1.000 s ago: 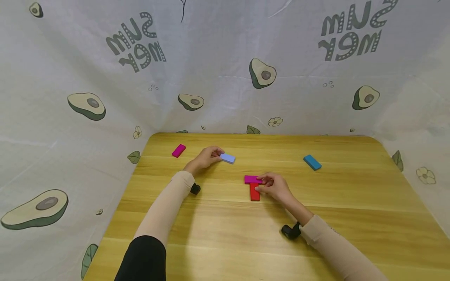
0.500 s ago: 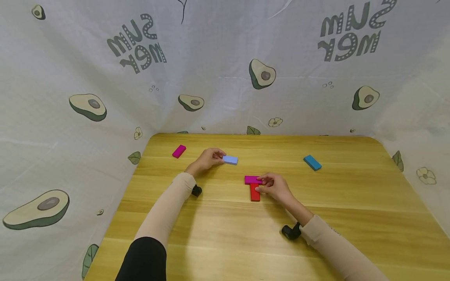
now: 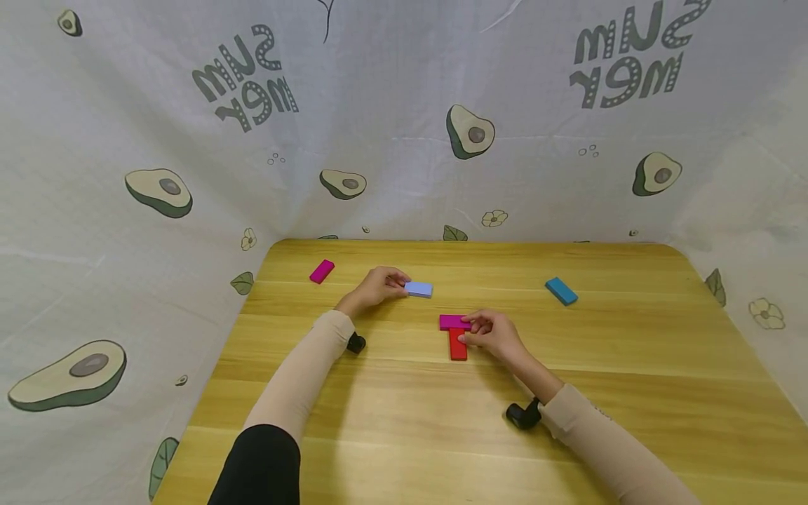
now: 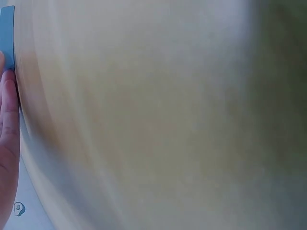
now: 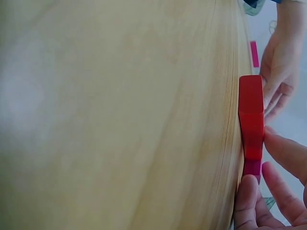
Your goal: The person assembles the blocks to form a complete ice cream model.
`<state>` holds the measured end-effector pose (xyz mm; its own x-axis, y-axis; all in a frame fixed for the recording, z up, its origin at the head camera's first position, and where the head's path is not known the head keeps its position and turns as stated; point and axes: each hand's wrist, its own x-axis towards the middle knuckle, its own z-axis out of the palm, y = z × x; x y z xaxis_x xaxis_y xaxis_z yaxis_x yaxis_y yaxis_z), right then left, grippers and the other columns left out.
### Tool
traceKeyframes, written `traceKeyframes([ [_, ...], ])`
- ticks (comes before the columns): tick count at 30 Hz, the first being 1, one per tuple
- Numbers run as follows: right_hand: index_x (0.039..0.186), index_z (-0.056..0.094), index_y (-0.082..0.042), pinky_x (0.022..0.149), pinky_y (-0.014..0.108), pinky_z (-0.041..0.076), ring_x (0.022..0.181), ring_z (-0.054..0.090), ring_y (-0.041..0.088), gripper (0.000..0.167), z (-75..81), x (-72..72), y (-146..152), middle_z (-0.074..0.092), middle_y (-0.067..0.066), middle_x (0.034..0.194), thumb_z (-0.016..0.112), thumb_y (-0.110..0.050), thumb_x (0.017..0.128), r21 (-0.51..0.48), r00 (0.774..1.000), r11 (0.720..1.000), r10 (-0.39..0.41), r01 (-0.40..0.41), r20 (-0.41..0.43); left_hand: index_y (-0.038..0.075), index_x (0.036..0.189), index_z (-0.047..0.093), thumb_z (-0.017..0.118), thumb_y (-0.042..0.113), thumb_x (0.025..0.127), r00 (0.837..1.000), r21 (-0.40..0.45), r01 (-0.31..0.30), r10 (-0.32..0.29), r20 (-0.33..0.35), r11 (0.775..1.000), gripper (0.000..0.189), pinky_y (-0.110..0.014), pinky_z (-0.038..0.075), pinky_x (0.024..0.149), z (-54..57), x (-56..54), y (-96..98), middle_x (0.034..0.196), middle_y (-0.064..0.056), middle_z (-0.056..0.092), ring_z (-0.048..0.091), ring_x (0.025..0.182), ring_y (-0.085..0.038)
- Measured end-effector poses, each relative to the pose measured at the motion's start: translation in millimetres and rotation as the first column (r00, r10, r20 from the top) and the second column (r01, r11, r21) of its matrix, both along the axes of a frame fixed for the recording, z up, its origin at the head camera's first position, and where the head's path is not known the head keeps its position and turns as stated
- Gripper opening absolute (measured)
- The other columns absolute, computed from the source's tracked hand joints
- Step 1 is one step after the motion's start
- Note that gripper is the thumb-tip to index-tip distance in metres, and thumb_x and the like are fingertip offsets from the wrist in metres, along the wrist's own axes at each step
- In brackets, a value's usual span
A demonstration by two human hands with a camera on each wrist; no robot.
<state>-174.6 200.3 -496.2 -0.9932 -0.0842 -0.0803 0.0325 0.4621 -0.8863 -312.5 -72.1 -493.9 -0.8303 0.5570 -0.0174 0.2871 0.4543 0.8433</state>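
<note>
My left hand pinches one end of a light blue block between thumb and fingers, just behind the table's middle. In the left wrist view, fingertips meet the blue block at the left edge. Near the table's middle, a magenta block lies crosswise at the far end of a red block, forming a T. My right hand holds this pair, its thumb on the red block and bent fingers at the magenta block's right end. The right wrist view shows the red block end-on.
Another magenta block lies at the table's back left. A darker blue block lies at the back right. A patterned curtain hangs around the wooden table.
My left hand has slid the light blue block a little to the right and slightly nearer. The right hand and the T of blocks keep their place.
</note>
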Motion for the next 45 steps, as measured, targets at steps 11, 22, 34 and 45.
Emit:
traceKeyframes([
  [11,0.112,0.07,0.008,0.057,0.023,0.044,0.072,0.051,0.021,0.034,1.4,-2.2,0,0.06,0.01,0.081,0.082,-0.003,0.082,-0.006,1.0,1.0,-0.001,0.001,-0.009,-0.008,0.113,0.069,0.075,0.001,0.088,0.999,0.007,0.033,-0.033,-0.021,0.999,0.028,-0.028,0.056,0.084,1.2,0.3,5.6,0.101,-0.016,0.068,0.067,0.09,-0.023],
  [22,0.11,0.07,0.008,0.056,0.022,0.043,0.071,0.05,0.018,0.034,-4.4,-1.1,1,0.06,0.011,0.081,0.083,-0.003,0.081,-0.022,1.0,1.0,-0.012,0.012,0.004,-0.006,0.112,0.07,0.076,0.003,0.087,0.998,0.017,0.065,-0.065,0.001,0.998,0.027,-0.024,0.056,0.08,-7.5,7.0,12.7,0.096,-0.012,0.067,0.065,0.084,-0.015],
  [34,0.112,0.071,0.007,0.06,0.023,0.044,0.073,0.051,0.019,0.035,-2.6,-1.6,0,0.06,0.009,0.082,0.083,-0.003,0.081,-0.011,1.0,1.0,-0.026,0.026,0.013,-0.007,0.113,0.069,0.075,0.001,0.088,0.996,0.033,0.094,-0.094,0.008,0.995,0.027,-0.025,0.057,0.08,-6.3,14.0,22.4,0.098,-0.015,0.068,0.069,0.088,-0.019],
  [45,0.114,0.07,0.007,0.055,0.022,0.041,0.073,0.05,0.02,0.037,-3.6,-1.1,0,0.059,0.009,0.084,0.083,-0.005,0.081,-0.022,0.999,0.999,-0.036,0.037,0.039,-0.008,0.111,0.069,0.075,0.0,0.088,0.996,0.039,0.084,-0.085,0.022,0.996,0.025,-0.025,0.057,0.08,-6.4,20.6,32.9,0.102,-0.017,0.069,0.069,0.091,-0.023],
])
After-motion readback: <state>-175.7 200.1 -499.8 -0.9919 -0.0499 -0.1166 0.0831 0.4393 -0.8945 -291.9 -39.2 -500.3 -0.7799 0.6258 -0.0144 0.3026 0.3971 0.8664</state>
